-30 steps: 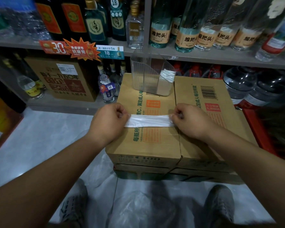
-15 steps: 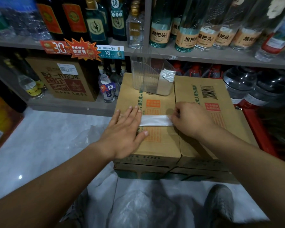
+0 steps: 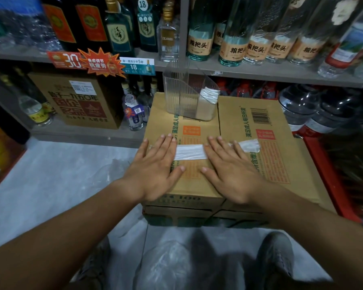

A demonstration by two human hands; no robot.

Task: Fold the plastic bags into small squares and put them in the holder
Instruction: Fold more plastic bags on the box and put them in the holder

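Cardboard box [image 3: 281, 126] by bottle shelves [image 3: 260, 72], plastic bag strip [image 3: 190, 152] pinned under left hand [image 3: 155, 171] and right hand [image 3: 228, 171], fingers [image 3: 167, 147] straight, spread

A bag strip [image 3: 190, 152] lay across the box [image 3: 281, 126] top, with the left hand [image 3: 155, 164] flat on its left end and the right hand [image 3: 228, 166] flat right of its middle. The holder [image 3: 180, 97] stood on the box behind them.

Liquor bottles [image 3: 198, 34] on shelf [image 3: 260, 73]; price tags [image 3: 137, 66] at edge; cardboard boxes [image 3: 235, 126] below.
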